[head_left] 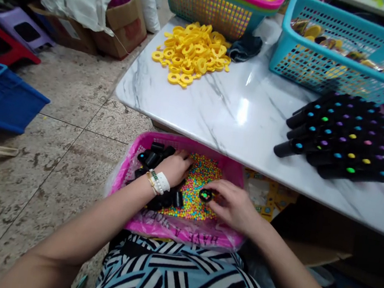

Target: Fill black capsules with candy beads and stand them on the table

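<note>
A pink basket (233,232) lined with clear plastic holds small multicoloured beads (196,177) and a pile of short black tubes (178,200). My right hand (236,205) is closed around one black tube (205,195) over the beads; its round end faces up and shows coloured dots inside. My left hand (174,167), with bracelets at the wrist, reaches over the tubes to the far side of the beads. Its fingers look stretched out and apart, though their tips are partly hidden, and I see nothing held in them.
Above the basket, a marble-patterned table (196,111) bears yellow ring-shaped pieces (193,52), a dark cloth (245,48), stacked black tubes with coloured ends (341,135) and a turquoise basket (330,63). A blue bin (6,100) and cardboard boxes (122,26) stand on the floor at left.
</note>
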Demonstrator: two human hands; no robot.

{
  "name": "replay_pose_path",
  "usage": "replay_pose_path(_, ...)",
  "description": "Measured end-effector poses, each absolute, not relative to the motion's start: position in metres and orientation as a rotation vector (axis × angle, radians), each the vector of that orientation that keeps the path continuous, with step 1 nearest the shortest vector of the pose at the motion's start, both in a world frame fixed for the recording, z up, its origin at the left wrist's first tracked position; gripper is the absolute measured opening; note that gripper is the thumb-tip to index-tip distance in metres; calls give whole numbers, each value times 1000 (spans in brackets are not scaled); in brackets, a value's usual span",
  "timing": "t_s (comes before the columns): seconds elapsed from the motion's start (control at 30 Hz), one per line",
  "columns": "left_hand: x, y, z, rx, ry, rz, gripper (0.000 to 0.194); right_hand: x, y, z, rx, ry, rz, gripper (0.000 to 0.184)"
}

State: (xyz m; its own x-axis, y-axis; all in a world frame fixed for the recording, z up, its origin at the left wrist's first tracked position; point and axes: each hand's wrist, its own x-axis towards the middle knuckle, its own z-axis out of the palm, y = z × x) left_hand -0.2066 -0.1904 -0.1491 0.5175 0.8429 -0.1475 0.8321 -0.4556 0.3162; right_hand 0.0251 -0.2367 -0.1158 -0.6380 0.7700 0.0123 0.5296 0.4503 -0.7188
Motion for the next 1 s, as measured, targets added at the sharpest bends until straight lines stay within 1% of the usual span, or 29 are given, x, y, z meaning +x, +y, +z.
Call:
replay_pose_path(0.1, -202, -197, -143, 2332, 1367, 148, 37, 17, -232, -123, -1111, -2865, 533, 16)
replay_pose_path(0.17, -199, -202, -140, 2324, 1330, 102, 38, 10, -232, -129, -1000, -3107, 388, 12)
replay_pose_path(0.2, -198, -204, -140, 2337, 1307, 56, 37, 6, -233, -132, -902, -3177, 382, 11)
replay_pose_path(0.27, -197, -208, -142, 2366, 1271, -18, 32, 3, -234, -134, -744, -3218, 477, 11)
replay_pose_path(0.33, -199, -210, -147, 2353, 1263, -9, 31, 6, -234, -133, -721, -3131, 687, 12)
replay_pose_path(0.4, -201, -210, -151, 2294, 1250, 83, 32, 13, -232, -129, -763, -2907, 956, 19)
replay_pose_path(0.47, -204, -210, -154, 2224, 1214, 207, 35, 22, -229, -124, -815, -2632, 1130, 28)
replay_pose_path(0.53, -204, -210, -155, 2170, 1152, 329, 36, 30, -229, -118, -899, -2426, 1174, 30)
replay_pose_path(0.63, -200, -212, -153, 2115, 1008, 468, 36, 37, -236, -109, -1055, -2230, 1133, 28)
replay_pose_path(0.7, -195, -214, -153, 2103, 901, 499, 35, 41, -244, -101, -1116, -2135, 1056, 28)
replay_pose_path(0.8, -191, -217, -153, 2118, 817, 485, 35, 53, -256, -85, -1209, -1954, 849, 27)
replay_pose_path(0.87, -190, -218, -154, 2126, 815, 481, 36, 64, -258, -76, -1353, -1731, 625, 28)
replay_pose_path(1.0, -190, -217, -151, 2092, 898, 511, 42, 87, -236, -63, -1712, -1337, 90, 40)
